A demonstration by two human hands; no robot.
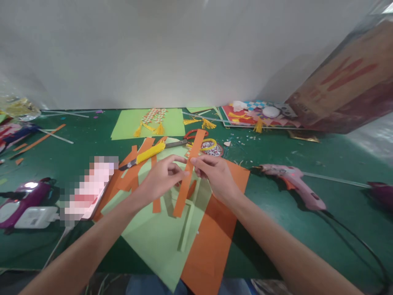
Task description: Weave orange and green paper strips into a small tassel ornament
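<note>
An orange paper strip (183, 192) slants upright between my two hands, above a pale green sheet (153, 241). My left hand (164, 174) has its thumb and forefinger closed on the strip's left edge. From the other side, my right hand (216, 174) pinches the same strip near its middle. Under the hands lie a narrow green strip (186, 229) and further orange strips. Just beyond them rest a yellow utility knife (150, 152) and scissors with red and yellow handles (209, 144), partly hidden by the strip.
An orange sheet (211, 241) lies under the green one. On the right is a pink glue gun (294, 180) with its cable; on the left, a phone (92, 188) and a charger (37, 217). Woven tasselled pieces (155, 116) and a paper bag (344, 82) stand farther back.
</note>
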